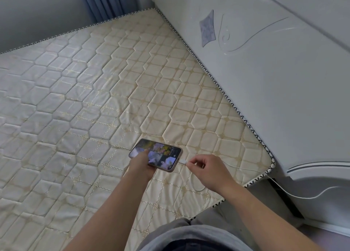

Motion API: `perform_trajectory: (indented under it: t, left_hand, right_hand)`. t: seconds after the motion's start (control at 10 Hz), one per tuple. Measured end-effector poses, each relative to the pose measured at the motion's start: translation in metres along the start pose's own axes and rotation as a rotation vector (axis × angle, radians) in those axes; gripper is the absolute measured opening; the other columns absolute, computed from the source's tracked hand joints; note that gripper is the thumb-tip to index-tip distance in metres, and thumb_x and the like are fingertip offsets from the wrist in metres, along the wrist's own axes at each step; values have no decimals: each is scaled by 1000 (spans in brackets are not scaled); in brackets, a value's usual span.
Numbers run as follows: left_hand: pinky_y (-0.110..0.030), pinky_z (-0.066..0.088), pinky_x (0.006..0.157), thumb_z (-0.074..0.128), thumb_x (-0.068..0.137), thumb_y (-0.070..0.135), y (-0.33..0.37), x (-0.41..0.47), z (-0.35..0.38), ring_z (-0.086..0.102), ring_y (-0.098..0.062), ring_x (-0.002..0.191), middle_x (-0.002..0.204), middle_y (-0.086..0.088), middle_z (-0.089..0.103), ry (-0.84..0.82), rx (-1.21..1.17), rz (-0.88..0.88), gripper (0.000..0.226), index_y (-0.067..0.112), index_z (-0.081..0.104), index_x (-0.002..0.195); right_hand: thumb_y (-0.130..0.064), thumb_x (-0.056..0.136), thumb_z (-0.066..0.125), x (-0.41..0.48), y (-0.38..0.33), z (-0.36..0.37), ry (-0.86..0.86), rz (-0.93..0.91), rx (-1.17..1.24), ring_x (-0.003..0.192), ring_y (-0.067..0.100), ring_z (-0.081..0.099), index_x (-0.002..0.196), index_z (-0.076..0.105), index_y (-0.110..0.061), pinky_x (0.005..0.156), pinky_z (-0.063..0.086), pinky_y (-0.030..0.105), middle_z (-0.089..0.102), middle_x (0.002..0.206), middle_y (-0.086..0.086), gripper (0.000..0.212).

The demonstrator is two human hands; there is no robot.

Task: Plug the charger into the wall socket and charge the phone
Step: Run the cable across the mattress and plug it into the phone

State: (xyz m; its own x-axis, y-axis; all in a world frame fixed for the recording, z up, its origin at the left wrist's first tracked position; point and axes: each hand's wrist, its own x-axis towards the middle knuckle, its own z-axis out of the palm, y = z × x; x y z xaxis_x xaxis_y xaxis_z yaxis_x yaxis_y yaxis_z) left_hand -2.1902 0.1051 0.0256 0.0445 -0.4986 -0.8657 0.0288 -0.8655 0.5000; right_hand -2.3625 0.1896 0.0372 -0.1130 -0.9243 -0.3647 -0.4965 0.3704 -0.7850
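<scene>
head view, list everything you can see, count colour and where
mattress: one, cream quilted with dark patterned edging, fills most of the view
headboard: one, white with a grey-blue diamond inlay and curl lines, along the mattress's right side
curtain: one, blue, top centre behind the mattress
wall: pale grey, top left
phone: one, pinkish case, screen lit, on the mattress near the lower centre
charging cable: one, white, plug end at the phone's right edge, trailing off the mattress to the right
hands: left holding the phone, right pinching the cable's plug
</scene>
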Motion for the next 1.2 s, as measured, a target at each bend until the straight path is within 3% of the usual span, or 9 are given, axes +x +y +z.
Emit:
perform_trajectory:
  t: [0.1,0.2,0.3,0.6,0.7,0.8,0.9,1.0,1.2]
  left_hand:
    - [-37,44,97,39,97,10,-10,15,2,48,-31,129,139,-20,48,97,-417,-20,40,-3,40,134]
    - [-35,45,92,39,96,11,-13,21,9,43,-33,132,145,-20,43,57,-350,3,42,-3,39,135]
    - [-30,49,69,40,96,13,-13,25,23,48,-32,127,144,-20,44,19,-309,9,43,-2,39,136]
    - [-32,55,60,52,92,12,-6,38,72,62,-28,92,117,-15,60,-22,-275,96,38,4,49,129]
    - [-41,48,82,56,90,13,-1,60,90,56,-33,99,113,-16,57,-47,-292,46,36,2,53,123]
    - [-27,45,67,54,91,19,2,89,118,47,-30,85,109,-17,50,-37,-375,0,34,-1,53,119]
    - [-20,45,49,47,94,34,6,125,152,55,-22,79,125,-15,53,-53,-459,31,36,7,51,118]
    - [-34,53,87,39,94,43,5,169,181,64,-28,103,127,-14,59,-136,-508,-13,53,4,51,127]
    - [-43,51,85,35,92,51,-13,280,210,59,-32,115,132,-15,58,-96,-503,-137,58,15,43,137]
  right_hand:
    - [-30,82,63,1,-1,0,-23,26,-42,45,-3,50,68,70,-20,48,38,7,54,48,-11,19]
    - [-29,83,64,1,2,-5,-21,78,-5,41,-6,53,70,72,-17,45,37,3,61,51,-10,19]
    - [-28,84,64,0,11,-10,4,125,-4,37,-8,51,70,72,-18,42,34,2,63,52,-9,19]
    - [-28,82,66,17,45,-32,8,194,46,43,-4,54,64,67,-27,47,38,7,61,43,-16,18]
    - [-35,78,69,43,64,-47,-108,275,109,48,-2,56,88,63,-24,54,42,18,65,60,-10,15]
    - [-40,76,69,86,90,-66,-198,326,134,58,14,59,106,56,-21,57,49,31,63,72,-2,38]
    - [-36,80,65,133,124,-75,-239,321,139,59,17,63,105,57,-22,69,56,42,64,69,-3,30]
    - [-47,72,64,181,164,-73,-283,334,119,63,17,61,108,56,-26,78,56,46,65,78,-2,43]
    - [-66,54,62,273,247,-41,-349,358,80,77,15,63,97,55,-37,78,56,42,66,83,-10,52]
